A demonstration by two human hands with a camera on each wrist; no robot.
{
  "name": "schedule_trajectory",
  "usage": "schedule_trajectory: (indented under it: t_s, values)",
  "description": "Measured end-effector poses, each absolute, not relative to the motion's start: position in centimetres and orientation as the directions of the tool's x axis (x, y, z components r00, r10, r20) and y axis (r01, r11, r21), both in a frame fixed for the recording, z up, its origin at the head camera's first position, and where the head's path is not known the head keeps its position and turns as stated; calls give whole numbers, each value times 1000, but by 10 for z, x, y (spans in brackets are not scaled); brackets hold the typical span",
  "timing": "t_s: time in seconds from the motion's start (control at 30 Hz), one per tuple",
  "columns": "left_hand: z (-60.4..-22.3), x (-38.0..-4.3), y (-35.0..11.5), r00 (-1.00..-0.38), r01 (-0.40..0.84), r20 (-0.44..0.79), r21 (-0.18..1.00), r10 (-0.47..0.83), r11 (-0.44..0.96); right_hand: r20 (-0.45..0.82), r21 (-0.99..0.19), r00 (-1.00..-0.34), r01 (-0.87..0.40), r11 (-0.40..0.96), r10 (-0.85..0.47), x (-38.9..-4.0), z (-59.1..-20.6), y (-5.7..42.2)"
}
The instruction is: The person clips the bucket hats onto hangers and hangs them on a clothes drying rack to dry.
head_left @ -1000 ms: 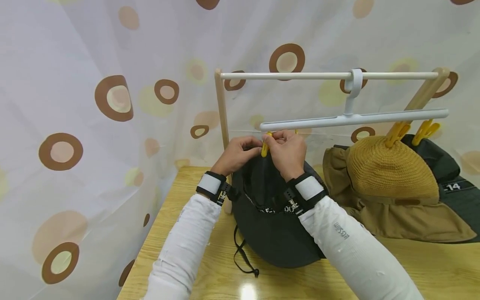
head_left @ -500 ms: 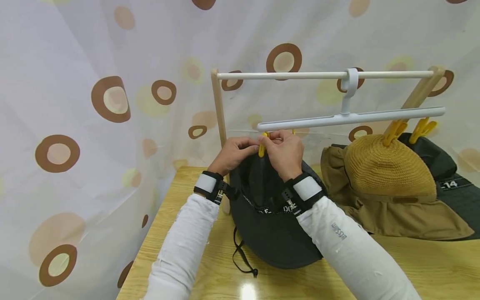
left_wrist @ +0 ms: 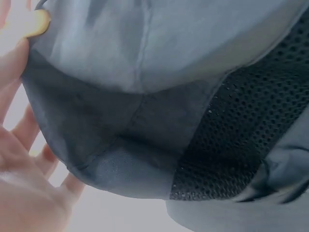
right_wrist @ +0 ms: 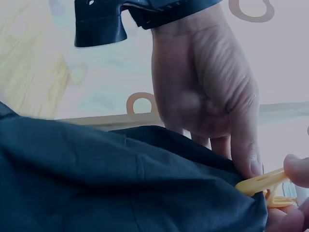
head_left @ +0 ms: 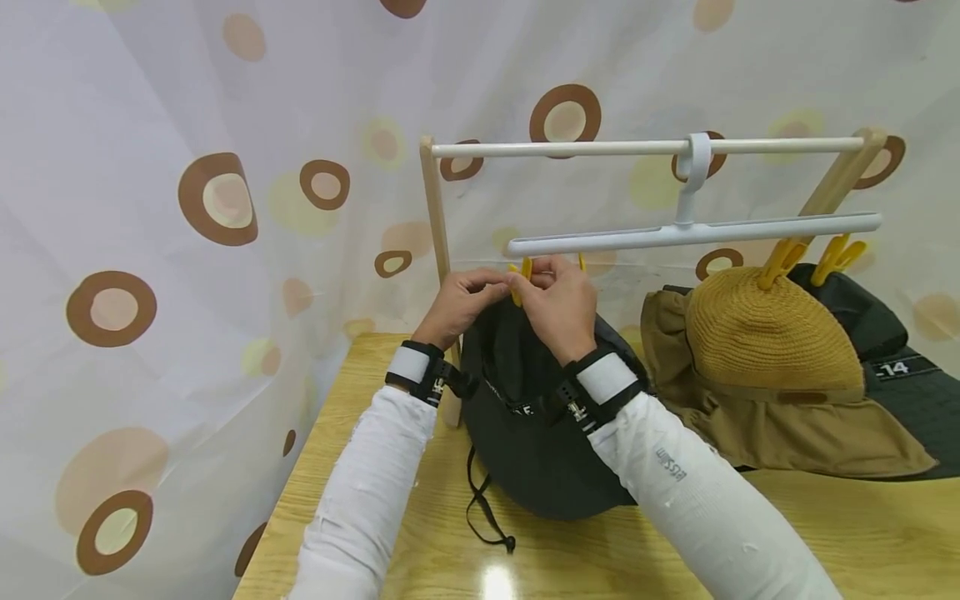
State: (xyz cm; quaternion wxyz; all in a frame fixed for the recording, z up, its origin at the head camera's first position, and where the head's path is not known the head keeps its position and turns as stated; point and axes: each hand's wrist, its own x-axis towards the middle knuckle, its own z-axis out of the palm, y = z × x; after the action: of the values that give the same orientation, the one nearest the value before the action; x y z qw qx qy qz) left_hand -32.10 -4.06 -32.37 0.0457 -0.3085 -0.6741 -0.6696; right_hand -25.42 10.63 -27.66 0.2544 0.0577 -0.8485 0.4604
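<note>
My left hand (head_left: 459, 307) pinches the crown of a black brimmed hat (head_left: 547, 475) between thumb and fingers. The right hand (head_left: 561, 307) holds a yellow clothespin (right_wrist: 263, 182) whose tip sits on the hat's gathered fabric. Both hands meet just under the left end of a white hanger (head_left: 600, 242). In the left wrist view, the hat's dark cloth (left_wrist: 130, 164) and mesh panel hang beside my left palm. A black cord dangles from the brim toward the table. The clothespin's lower part is mostly behind my fingers.
The hanger hooks onto a white rod (head_left: 562, 150) on a wooden stand (head_left: 437, 217). A tan woven hat with a brown brim (head_left: 780, 333) and another black cap (head_left: 873, 317) hang at the right from yellow clothespins (head_left: 780, 262). Everything stands on a wooden table (head_left: 360, 392).
The hat has risen slightly, its brim edge higher than before. The clothespin has turned, so both its handles show. My hands stay together at the hanger's left end.
</note>
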Motion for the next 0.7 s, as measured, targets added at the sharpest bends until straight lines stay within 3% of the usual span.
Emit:
schedule_trajectory:
  t_s: [0.37, 0.53, 0.7]
  values:
    - [-302, -263, -37, -840, 542, 530, 815, 117, 203, 503, -739, -861, -383, 554, 76, -241, -266, 102]
    - [-305, -236, -44, -828, 553, 559, 802, 44, 224, 497, -731, -866, -379, 567, 62, -243, -263, 99]
    - [-323, -217, -58, -850, 519, 526, 823, 34, 230, 473, -703, -880, -402, 587, -36, -239, -261, 99]
